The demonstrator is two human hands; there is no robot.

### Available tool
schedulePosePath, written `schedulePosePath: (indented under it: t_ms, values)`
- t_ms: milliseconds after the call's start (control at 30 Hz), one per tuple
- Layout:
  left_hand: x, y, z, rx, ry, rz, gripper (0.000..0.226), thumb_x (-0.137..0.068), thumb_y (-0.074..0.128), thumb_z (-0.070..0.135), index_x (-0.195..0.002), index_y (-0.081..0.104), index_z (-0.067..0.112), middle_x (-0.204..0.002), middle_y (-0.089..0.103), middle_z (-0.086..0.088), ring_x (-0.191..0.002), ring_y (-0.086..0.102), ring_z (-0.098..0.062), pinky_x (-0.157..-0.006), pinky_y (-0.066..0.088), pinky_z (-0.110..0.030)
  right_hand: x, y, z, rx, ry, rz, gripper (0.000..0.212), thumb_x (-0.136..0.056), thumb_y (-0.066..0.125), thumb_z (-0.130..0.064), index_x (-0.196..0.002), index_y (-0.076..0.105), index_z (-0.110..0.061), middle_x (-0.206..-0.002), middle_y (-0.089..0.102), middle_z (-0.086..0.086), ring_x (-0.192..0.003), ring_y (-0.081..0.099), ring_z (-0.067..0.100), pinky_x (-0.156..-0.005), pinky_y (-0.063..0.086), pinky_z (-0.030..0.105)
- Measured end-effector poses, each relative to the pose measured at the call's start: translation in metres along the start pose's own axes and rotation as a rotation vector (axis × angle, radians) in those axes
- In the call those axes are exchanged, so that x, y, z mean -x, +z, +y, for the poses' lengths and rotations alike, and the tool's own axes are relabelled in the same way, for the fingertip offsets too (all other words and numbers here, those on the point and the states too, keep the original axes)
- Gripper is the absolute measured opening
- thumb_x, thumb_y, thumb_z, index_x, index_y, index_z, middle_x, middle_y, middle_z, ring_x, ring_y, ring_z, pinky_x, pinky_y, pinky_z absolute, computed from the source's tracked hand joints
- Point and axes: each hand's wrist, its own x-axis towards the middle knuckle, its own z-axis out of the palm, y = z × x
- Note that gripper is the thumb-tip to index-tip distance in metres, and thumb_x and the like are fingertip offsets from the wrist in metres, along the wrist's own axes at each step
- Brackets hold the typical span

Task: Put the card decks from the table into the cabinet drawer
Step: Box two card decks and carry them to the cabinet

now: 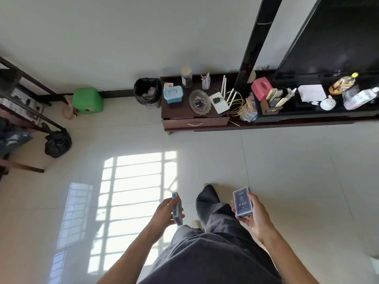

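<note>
Cabinet (194, 114) ahead; bin (148, 93) left; drawer (195, 124) below top.

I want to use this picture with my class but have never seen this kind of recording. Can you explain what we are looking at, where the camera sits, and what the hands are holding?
There is no machine here. One wide-angle camera, worn on a person's head, looks forward and down, so the room bends at the edges. The left hand holds a card deck seen edge-on; the right hand holds a dark blue card deck face-up. Each grip is closed around its deck. Ahead stands a low brown cabinet whose drawer, with a pale handle, looks slightly open. On top lie a blue box, a glass dish and a white router.
</note>
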Motion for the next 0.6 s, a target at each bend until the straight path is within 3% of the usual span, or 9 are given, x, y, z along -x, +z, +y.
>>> schedulePosePath:
  t_ms: [100, 167, 267, 400, 467, 600]
  values:
    - [-0.025, 0.001, 0.038, -0.016, -0.039, 0.014, 0.051, -0.092, 0.060, 0.049, -0.118, 0.058, 0.005, -0.100, 0.067, -0.015, -0.083, 0.071, -0.029, -0.079, 0.059, -0.041, -0.029, 0.014, -0.043, 0.021, 0.019, 0.012, 0.034, -0.101, 0.055, -0.045, -0.117, 0.068, -0.019, -0.099, 0.079, 0.013, -0.077, 0.078, 0.024, -0.066, 0.058, 0.038]
    - [-0.040, -0.002, 0.065, -0.013, -0.033, 0.038, 0.051, -0.093, 0.061, 0.048, -0.121, 0.057, 0.006, -0.107, 0.067, -0.017, -0.085, 0.071, -0.030, -0.081, 0.060, -0.045, -0.049, 0.025, -0.070, 0.043, 0.011, 0.005, 0.037, -0.099, 0.058, -0.048, -0.123, 0.065, -0.021, -0.110, 0.075, 0.014, -0.088, 0.076, 0.027, -0.061, 0.059, 0.035]
    - [-0.060, -0.010, 0.102, 0.051, -0.026, 0.094, 0.049, -0.094, 0.062, 0.043, -0.123, 0.058, 0.004, -0.103, 0.066, -0.018, -0.085, 0.068, -0.029, -0.073, 0.057, -0.041, -0.074, 0.047, -0.111, 0.093, 0.026, -0.010, 0.044, -0.098, 0.059, -0.050, -0.133, 0.058, -0.023, -0.125, 0.066, 0.014, -0.105, 0.068, 0.033, -0.065, 0.059, 0.036]
    - [-0.080, -0.023, 0.135, 0.120, -0.021, 0.120, 0.043, -0.096, 0.058, 0.039, -0.120, 0.060, 0.004, -0.098, 0.068, -0.015, -0.086, 0.069, -0.028, -0.070, 0.055, -0.038, -0.106, 0.081, -0.157, 0.101, 0.029, -0.037, 0.042, -0.098, 0.059, -0.050, -0.131, 0.060, -0.024, -0.128, 0.066, 0.015, -0.104, 0.069, 0.032, -0.061, 0.061, 0.034]
    - [-0.093, -0.031, 0.152, 0.143, -0.030, 0.123, 0.041, -0.096, 0.058, 0.041, -0.118, 0.061, 0.006, -0.099, 0.071, -0.014, -0.086, 0.071, -0.027, -0.072, 0.056, -0.038, -0.123, 0.102, -0.178, 0.098, 0.033, -0.048, 0.034, -0.097, 0.061, -0.050, -0.122, 0.064, -0.027, -0.124, 0.068, 0.014, -0.099, 0.071, 0.030, -0.060, 0.061, 0.033]
    - [-0.127, -0.052, 0.190, 0.133, -0.051, 0.123, 0.048, -0.090, 0.060, 0.052, -0.117, 0.064, 0.013, -0.110, 0.068, -0.018, -0.100, 0.069, -0.038, -0.086, 0.056, -0.045, -0.156, 0.143, -0.209, 0.102, 0.040, -0.033, 0.043, -0.094, 0.062, -0.056, -0.127, 0.063, -0.028, -0.127, 0.067, 0.014, -0.106, 0.069, 0.031, -0.071, 0.057, 0.039]
